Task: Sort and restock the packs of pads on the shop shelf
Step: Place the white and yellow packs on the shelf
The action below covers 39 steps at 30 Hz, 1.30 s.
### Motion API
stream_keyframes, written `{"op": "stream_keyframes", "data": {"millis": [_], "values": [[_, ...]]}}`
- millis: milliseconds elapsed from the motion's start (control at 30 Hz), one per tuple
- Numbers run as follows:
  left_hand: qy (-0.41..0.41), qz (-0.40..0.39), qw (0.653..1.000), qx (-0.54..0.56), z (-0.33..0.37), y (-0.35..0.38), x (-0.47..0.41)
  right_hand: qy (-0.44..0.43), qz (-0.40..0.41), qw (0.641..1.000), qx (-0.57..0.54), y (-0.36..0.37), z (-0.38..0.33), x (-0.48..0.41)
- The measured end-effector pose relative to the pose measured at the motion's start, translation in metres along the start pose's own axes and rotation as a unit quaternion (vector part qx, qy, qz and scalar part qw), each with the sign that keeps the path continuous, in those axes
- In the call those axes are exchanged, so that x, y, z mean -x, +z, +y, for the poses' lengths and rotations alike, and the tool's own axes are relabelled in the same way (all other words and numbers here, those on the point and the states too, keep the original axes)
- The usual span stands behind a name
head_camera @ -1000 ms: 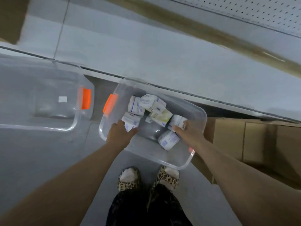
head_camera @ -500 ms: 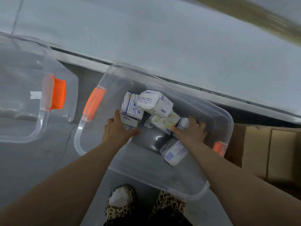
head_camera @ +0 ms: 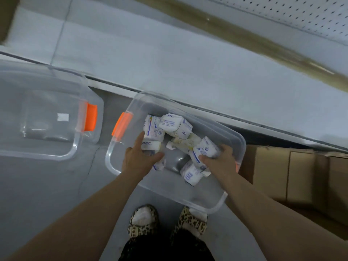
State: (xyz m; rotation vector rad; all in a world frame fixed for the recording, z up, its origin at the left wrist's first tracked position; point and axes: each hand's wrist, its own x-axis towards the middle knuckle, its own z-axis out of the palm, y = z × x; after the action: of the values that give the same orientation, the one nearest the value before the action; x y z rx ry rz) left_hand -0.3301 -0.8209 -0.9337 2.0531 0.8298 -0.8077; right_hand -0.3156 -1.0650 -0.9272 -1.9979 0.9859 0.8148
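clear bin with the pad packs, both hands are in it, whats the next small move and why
Probably lift the right hand out with the white pack it grips, toward the shelf: that pack is already held, while whether the left hand holds anything in the clear bin is unclear.

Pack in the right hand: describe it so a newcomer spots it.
Take the right-hand clear bin, the one holding packs. At its right end the right hand grips a white pack with blue print. Its neighbours lie loose; only this one sits in fingers.
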Motion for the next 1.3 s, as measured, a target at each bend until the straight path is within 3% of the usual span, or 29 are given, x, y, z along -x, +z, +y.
{"op": "stream_keyframes", "data": {"millis": [167, 367, 600, 867, 1067, 1300], "values": [[-0.006, -0.007, 0.99, 0.141, 0.036, -0.05, 0.076, 0.019, -0.046, 0.991, -0.12, -0.037, -0.031, 0.084], [-0.04, -0.034, 0.956, 0.29, 0.086, -0.114, 0.169, 0.026, -0.044, 0.973, -0.226, -0.078, -0.048, 0.16], [0.042, -0.07, 0.921, 0.38, 0.148, -0.197, 0.28, -0.02, -0.078, 0.953, -0.291, -0.161, -0.125, 0.321], [0.094, -0.126, 0.867, 0.473, 0.211, -0.271, 0.396, -0.095, -0.104, 0.924, -0.355, -0.249, -0.163, 0.446], [0.18, -0.146, 0.837, 0.495, 0.272, -0.291, 0.473, -0.193, -0.111, 0.888, -0.403, -0.321, -0.174, 0.49], [0.244, -0.133, 0.82, 0.5, 0.33, -0.237, 0.563, -0.297, -0.155, 0.815, -0.473, -0.438, -0.151, 0.52]]}}
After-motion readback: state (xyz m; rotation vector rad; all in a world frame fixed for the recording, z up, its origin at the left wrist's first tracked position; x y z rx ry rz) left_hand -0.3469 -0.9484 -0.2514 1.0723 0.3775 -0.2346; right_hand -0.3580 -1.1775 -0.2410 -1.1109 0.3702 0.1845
